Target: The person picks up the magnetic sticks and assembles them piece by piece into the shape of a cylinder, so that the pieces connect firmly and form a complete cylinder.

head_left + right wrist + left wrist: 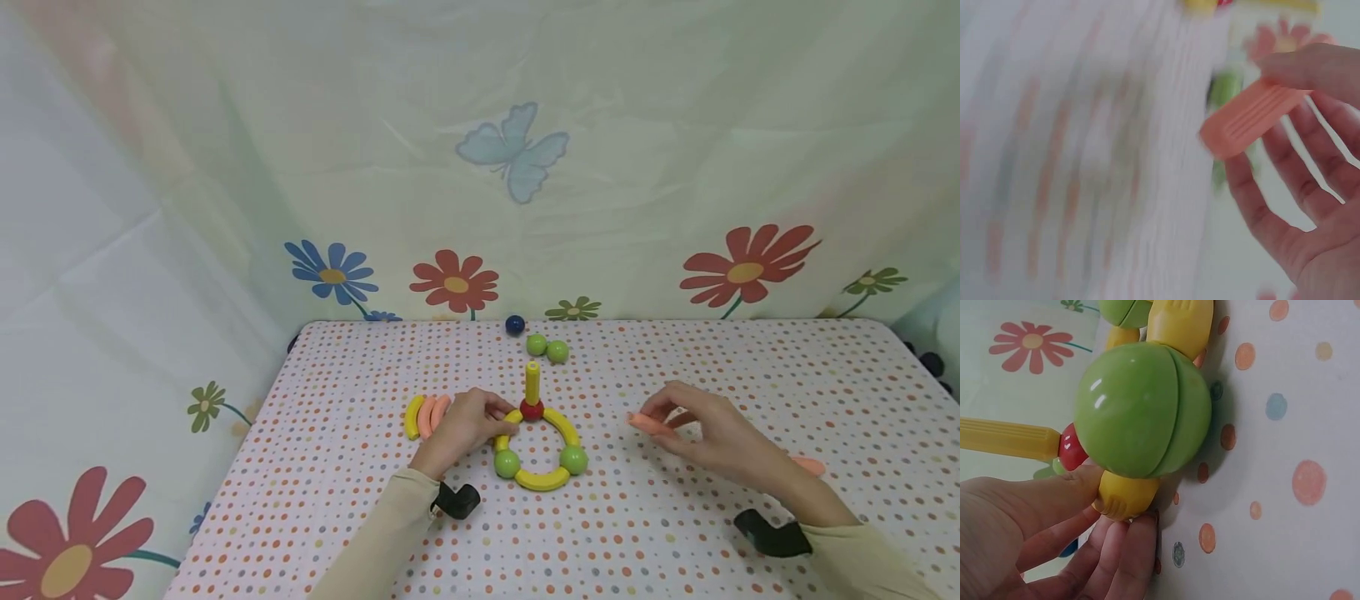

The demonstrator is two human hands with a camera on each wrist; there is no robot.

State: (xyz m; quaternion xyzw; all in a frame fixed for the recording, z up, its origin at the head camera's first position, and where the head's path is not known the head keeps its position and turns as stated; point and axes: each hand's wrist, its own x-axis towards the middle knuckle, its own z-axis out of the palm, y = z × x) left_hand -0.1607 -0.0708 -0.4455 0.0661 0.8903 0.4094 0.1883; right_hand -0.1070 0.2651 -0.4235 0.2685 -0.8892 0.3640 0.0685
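Note:
A ring of yellow curved pieces (543, 481), two green balls (573, 459) and a red ball (532, 409) lies on the table, with a yellow stick (532, 383) standing up from the red ball. My left hand (467, 423) pinches the ring's left yellow piece (1125, 495), beside a green ball (1141, 409) in the left wrist view. To the right of the ring and off the table, my right hand (708, 429) holds a salmon-coloured piece (1254, 119) between thumb and fingers, one end of it sticking out.
Left of my left hand lie a yellow curved piece (413, 417) and two salmon ones (426, 417). Behind the ring are two loose green balls (557, 351) and a dark blue ball (514, 325). Another salmon piece (810, 465) lies beside my right wrist.

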